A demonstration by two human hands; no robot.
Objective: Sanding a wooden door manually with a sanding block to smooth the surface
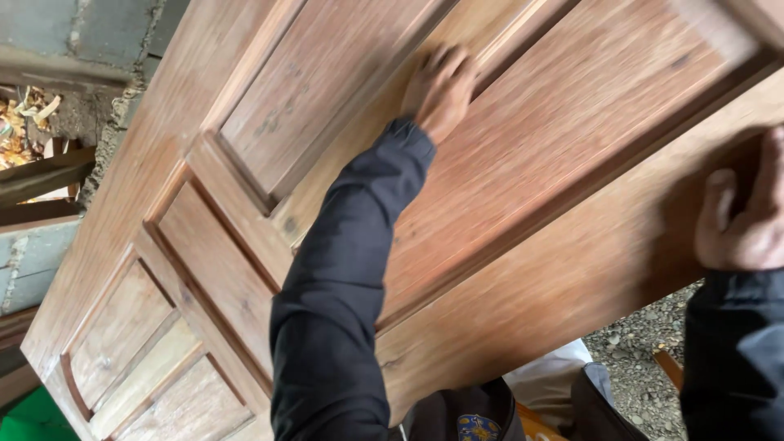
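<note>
Left hand (pixel 441 90) lay flat, grip released, on the tilted panelled wooden door (pixel 506 163); right hand (pixel 747 216) had its grip clenched round the door's edge.

Panelled door (pixel 523 163) showing matt, unvarnished reddish-brown wood with visible grain; dark sleeves (pixel 343 286) appearing as soft matt cloth; ground (pixel 645 351) lying as rough grey gravel.

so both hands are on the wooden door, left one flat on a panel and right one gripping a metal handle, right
Not quite. In the head view the left hand does lie flat on a panel of the wooden door, but the right hand grips the door's bare wooden edge. No metal handle shows.
</note>
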